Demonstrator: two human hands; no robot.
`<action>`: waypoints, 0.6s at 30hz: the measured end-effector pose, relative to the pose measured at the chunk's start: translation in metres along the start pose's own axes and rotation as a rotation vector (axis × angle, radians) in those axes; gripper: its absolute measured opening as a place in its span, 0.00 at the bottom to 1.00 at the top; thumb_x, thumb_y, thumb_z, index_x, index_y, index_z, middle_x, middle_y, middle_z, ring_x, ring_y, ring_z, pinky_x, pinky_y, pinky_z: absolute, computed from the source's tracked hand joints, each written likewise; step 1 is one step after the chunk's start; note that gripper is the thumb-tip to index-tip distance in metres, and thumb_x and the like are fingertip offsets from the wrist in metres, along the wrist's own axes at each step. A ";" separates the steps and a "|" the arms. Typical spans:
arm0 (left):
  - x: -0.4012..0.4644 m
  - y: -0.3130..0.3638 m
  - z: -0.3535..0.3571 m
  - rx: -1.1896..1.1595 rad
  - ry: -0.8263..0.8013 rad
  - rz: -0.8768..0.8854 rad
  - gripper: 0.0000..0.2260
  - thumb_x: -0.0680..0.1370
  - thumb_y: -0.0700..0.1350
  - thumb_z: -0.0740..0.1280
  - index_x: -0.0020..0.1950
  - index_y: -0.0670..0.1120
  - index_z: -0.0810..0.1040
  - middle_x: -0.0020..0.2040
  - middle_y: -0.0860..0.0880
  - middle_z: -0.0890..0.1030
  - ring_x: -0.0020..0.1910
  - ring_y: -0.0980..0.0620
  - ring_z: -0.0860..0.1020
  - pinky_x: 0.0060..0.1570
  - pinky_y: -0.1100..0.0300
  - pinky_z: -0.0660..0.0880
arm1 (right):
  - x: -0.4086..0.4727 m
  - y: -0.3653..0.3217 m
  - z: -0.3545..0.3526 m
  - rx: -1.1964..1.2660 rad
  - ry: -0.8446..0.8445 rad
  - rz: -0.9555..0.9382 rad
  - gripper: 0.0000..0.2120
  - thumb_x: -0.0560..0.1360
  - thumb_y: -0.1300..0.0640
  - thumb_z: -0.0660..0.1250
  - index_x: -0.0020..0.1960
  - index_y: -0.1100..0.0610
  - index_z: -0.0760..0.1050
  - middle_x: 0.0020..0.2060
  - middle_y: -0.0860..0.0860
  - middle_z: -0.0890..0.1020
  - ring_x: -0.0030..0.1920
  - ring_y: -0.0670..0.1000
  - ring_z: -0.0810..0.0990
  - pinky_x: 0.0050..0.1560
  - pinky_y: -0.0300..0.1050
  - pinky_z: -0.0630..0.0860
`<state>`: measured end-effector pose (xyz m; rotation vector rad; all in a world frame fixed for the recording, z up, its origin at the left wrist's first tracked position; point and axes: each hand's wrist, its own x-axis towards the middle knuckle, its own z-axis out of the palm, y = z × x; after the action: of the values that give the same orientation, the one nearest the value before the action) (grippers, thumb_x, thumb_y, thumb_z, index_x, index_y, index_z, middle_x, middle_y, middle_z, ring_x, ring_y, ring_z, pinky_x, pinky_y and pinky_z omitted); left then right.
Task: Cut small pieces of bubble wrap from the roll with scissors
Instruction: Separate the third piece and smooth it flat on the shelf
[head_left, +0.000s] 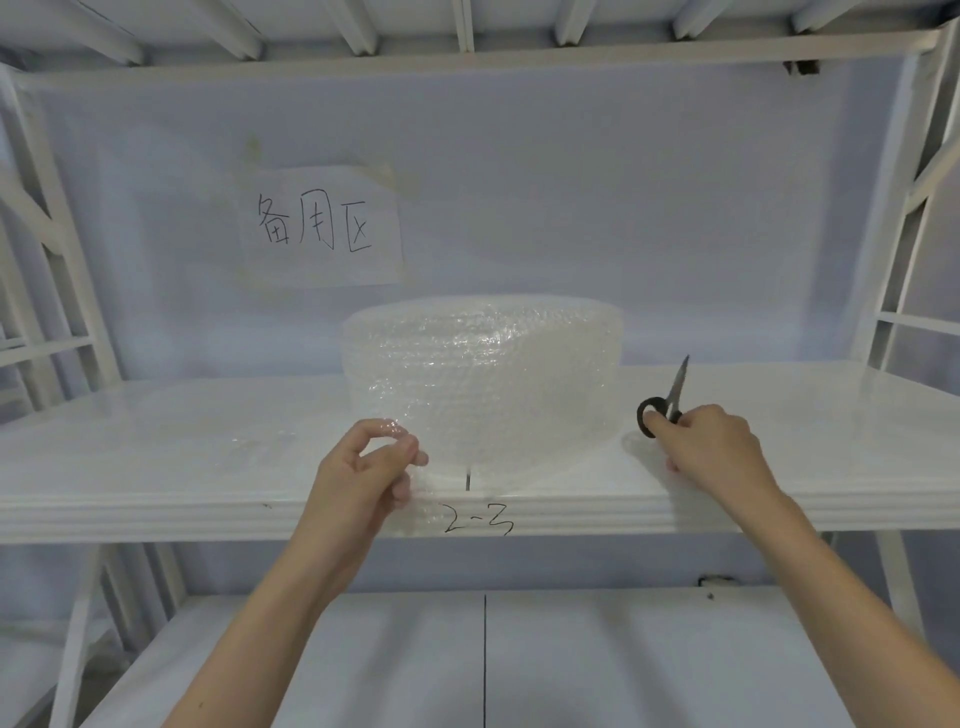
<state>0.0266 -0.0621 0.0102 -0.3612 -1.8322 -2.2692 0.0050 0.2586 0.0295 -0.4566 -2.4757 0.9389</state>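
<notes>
The person stands before a white shelf and, as I judge it, the work is only in its preparing step: no cut is made yet. The left hand pinches the loose end of the bubble wrap between thumb and fingers, its grip clamped on the thin sheet near the front edge of the shelf. The right hand has its grip closed around the handles of the scissors, which are to the right of the roll; the blades are together and point up and away, apart from the wrap. The next move, I think, calls for pulling a short length of sheet free and tight, then opening the blades and bringing them to the sheet's edge. The roll sits in the middle of the shelf, close to the front edge, just above a handwritten mark "2-3". It looks clear, soft and wrinkled, with many layers, and rather wide and low.
</notes>
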 end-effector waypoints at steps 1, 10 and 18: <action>0.000 0.000 0.001 0.022 0.006 0.005 0.05 0.75 0.43 0.72 0.42 0.50 0.78 0.36 0.49 0.82 0.27 0.52 0.69 0.34 0.60 0.67 | 0.002 -0.001 0.001 -0.150 -0.018 -0.004 0.23 0.75 0.42 0.61 0.36 0.61 0.76 0.34 0.55 0.81 0.33 0.54 0.76 0.34 0.45 0.70; -0.003 0.007 0.004 0.053 0.036 0.067 0.05 0.78 0.43 0.69 0.42 0.50 0.82 0.38 0.48 0.85 0.28 0.51 0.70 0.37 0.56 0.68 | 0.007 0.001 0.026 -0.589 0.170 -0.159 0.18 0.80 0.49 0.56 0.47 0.61 0.77 0.50 0.57 0.73 0.38 0.56 0.70 0.35 0.45 0.66; -0.003 0.007 0.007 0.112 -0.003 0.101 0.03 0.75 0.43 0.72 0.42 0.50 0.86 0.40 0.52 0.85 0.34 0.54 0.75 0.42 0.58 0.72 | -0.069 -0.072 0.030 0.416 -0.086 -0.492 0.10 0.75 0.52 0.67 0.39 0.57 0.80 0.34 0.49 0.82 0.37 0.49 0.79 0.42 0.47 0.75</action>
<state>0.0319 -0.0571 0.0174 -0.4282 -1.8876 -2.0912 0.0372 0.1602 0.0383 0.3219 -2.2139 1.2229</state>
